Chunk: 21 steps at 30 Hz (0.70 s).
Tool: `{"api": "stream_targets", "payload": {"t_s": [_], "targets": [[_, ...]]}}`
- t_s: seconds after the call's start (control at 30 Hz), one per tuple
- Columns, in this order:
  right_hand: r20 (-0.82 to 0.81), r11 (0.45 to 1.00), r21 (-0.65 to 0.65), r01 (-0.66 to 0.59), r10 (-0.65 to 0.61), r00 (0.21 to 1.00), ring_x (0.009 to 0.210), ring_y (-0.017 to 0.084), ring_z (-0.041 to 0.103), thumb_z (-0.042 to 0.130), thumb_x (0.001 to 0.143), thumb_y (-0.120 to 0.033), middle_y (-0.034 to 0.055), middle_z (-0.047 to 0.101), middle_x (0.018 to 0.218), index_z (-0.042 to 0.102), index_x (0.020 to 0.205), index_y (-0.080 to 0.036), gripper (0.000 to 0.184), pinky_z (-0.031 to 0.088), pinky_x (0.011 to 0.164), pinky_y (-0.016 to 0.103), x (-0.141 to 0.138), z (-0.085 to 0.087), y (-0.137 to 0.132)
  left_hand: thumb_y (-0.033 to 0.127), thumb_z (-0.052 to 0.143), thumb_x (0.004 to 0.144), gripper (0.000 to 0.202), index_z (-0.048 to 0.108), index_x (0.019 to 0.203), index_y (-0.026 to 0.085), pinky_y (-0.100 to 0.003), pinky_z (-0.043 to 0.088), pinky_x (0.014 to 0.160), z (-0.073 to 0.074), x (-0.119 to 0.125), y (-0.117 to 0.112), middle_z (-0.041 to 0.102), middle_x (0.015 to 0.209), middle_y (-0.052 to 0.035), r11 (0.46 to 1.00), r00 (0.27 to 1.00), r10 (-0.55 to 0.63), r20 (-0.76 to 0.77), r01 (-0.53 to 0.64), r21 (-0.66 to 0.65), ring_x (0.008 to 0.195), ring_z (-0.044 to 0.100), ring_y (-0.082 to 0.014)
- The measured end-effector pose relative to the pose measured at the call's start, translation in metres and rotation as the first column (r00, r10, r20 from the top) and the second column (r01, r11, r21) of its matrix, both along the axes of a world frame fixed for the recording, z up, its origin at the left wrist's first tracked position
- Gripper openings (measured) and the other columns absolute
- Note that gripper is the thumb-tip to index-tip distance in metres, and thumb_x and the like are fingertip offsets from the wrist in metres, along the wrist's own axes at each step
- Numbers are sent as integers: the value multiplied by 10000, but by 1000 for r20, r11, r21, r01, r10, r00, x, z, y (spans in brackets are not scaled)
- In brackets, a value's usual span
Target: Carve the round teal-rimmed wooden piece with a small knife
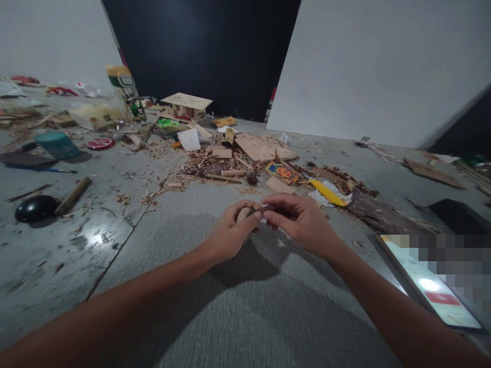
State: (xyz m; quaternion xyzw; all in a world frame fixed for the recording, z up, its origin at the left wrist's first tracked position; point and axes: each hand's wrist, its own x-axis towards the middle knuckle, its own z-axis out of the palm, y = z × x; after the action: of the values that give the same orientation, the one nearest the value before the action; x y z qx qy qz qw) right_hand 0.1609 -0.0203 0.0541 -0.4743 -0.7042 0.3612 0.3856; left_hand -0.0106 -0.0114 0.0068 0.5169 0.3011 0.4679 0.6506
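My left hand (229, 231) is closed around a small rounded piece of pale wood (244, 212), held just above a grey mat (230, 306). My right hand (301, 220) meets it from the right, fingers pinched on a thin dark tool (268, 208) whose tip rests against the wood. Both hands hover together at the centre of the view. What kind of tool it is stays unclear, since the fingers hide most of it.
Wood shavings, flat wood offcuts (263, 147) and a small wooden model (186, 105) lie beyond the hands. A yellow scrap (327, 192), a black round object (35, 208), a teal cup (57, 144) and a lit tablet (429, 286) at right surround the mat.
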Motion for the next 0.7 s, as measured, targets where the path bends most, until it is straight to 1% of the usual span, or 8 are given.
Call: {"api": "stream_targets", "payload": {"t_s": [0.1,0.17,0.3,0.4,0.47,0.57,0.63,0.7], "targets": [[-27,999,-25,25,-26,999,564,132,594,750,785,-314,7,677,661,741,902,-187,173,498,560,277,1,-1,1,453,682,817,302,630,905,168,-222,373,593,0,-3,-2,555,750,-9,997,996,20,-85,-13,75,659,474,-105],[-60,999,-36,31,-34,998,534,123,581,763,770,-320,0,660,629,727,819,-185,148,487,534,267,2,0,1,465,692,812,326,636,926,165,-219,352,572,0,-4,-4,545,741,-6,996,994,10,-111,-1,84,646,454,-101],[-120,999,-32,28,-32,992,557,114,584,793,734,-304,0,672,660,706,781,-187,153,482,537,250,1,-1,-1,489,714,789,367,628,935,164,-209,309,517,-3,-3,-3,505,695,15,999,998,-49,-27,49,10,580,417,-80],[-130,999,-36,12,-16,991,608,122,615,799,728,-283,13,702,718,700,791,-189,150,502,565,249,0,-2,-1,458,734,772,355,617,936,166,-207,332,527,-5,-2,-1,536,719,7,994,995,-86,44,89,-61,600,476,-86],[-161,998,-61,0,-10,987,637,133,642,792,734,-273,23,721,749,702,804,-190,141,522,588,258,-1,-4,-1,432,741,761,336,616,927,168,-206,336,527,-5,-1,0,537,708,12,992,995,-78,66,84,-92,593,483,-84],[-233,995,-99,1,-24,972,633,133,651,789,731,-261,22,726,749,705,800,-196,126,530,596,264,-4,-6,-1,417,740,750,309,620,881,164,-206,333,516,-3,0,0,501,647,33,996,997,-36,68,42,-85,541,435,-68],[-283,990,-137,10,-49,958,590,117,623,800,720,-269,14,718,738,710,811,-197,146,510,560,252,-7,-9,-1,413,742,740,299,621,852,163,-211,346,520,-2,1,-1,497,623,37,996,997,-3,72,9,-88,524,427,-66],[-339,983,-183,28,-89,937,547,102,582,810,713,-296,6,703,717,717,828,-197,177,470,512,237,-11,-14,-1,406,743,732,290,614,833,167,-217,360,525,-1,2,-2,509,608,36,992,995,31,91,-20,-124,515,441,-70]]}}
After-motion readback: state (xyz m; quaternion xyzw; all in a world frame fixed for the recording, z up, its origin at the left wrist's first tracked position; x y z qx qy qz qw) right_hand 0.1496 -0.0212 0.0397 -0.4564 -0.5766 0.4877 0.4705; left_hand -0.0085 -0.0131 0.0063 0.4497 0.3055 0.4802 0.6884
